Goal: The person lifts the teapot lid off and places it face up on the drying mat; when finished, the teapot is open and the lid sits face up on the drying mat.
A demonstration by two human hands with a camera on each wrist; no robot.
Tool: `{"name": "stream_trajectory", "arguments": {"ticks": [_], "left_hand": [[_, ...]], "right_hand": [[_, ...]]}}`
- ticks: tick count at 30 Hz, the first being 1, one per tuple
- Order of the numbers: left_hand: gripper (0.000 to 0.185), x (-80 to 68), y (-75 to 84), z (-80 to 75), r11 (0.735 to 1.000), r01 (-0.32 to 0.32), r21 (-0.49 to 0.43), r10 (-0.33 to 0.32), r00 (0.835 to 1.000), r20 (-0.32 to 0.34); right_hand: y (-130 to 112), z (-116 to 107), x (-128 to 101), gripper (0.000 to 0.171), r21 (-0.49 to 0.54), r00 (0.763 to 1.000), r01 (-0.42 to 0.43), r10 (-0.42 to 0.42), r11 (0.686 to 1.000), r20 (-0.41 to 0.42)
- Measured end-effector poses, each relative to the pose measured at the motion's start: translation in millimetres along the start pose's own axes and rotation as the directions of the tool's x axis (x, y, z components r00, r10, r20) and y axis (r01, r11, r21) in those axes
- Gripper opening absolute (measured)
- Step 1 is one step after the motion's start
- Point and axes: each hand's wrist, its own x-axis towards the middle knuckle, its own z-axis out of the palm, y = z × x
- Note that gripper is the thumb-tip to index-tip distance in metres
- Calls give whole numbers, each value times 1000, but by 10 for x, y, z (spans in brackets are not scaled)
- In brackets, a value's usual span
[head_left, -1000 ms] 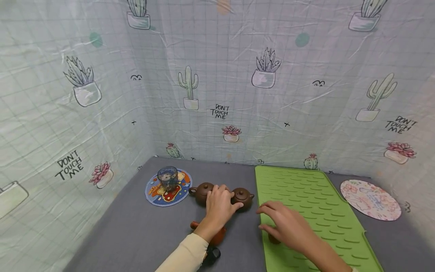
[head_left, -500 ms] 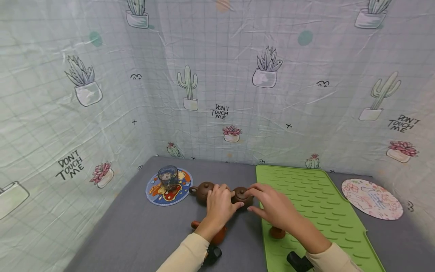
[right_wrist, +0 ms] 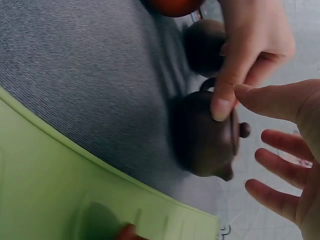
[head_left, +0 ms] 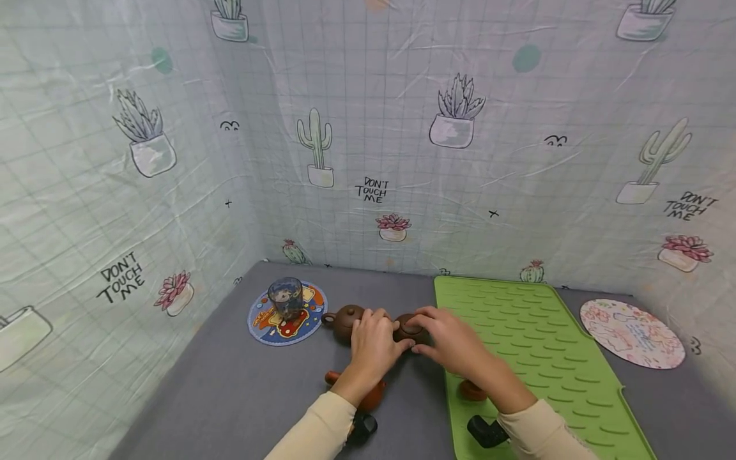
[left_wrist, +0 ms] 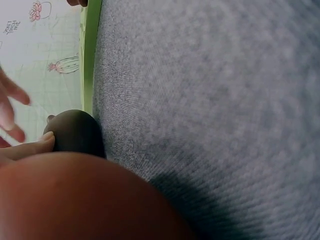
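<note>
Teapot [right_wrist: 207, 137] probably being stiff, breakable; left hand [head_left: 375, 342] pinching one side; right hand [head_left: 454, 342] hovering, fingers [right_wrist: 272, 198] spreading near lid [right_wrist: 234, 132]; body [right_wrist: 195, 142] likely offering safest hold.

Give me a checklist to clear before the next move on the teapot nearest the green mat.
1. Left hand steadying the teapot: ok, thumb on its side.
2. Right hand gripping it: not ok, fingers spread beside it without a hold.
3. Lid in place: ok.
4. Teapot clear of the green mat: ok.
5. Teapot empty: cannot tell, the lid covers the inside.
6. Glass upright on the blue coaster: ok.
</note>
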Motion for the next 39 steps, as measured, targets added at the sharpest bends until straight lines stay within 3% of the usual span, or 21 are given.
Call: {"name": "stream_trajectory", "arguments": {"ticks": [5,11,18,27,39], "left_hand": [[46,-1,0,-1,1000,3,-9,-3,1000,8],[46,8,-1,-6,1000,14,6,-14,1000,11],[48,9,-3,-2,1000,5,10,-5,1000,16],[49,8,-5,9,1000,3,9,-3,1000,5],[48,6,3,20,1000,3,25,-3,1000,0]], "right_hand": [[6,89,-22,45,10,998,-8,7,1000,68],[-5,129,-24,52,16,997,-18,17,1000,80],[22,195,-31,58,10,997,-40,39,999,73],[69,270,-61,66,-40,999,-8,10,999,51],[49,280,-88,64,-56,1000,-2,3,998,31]]}}
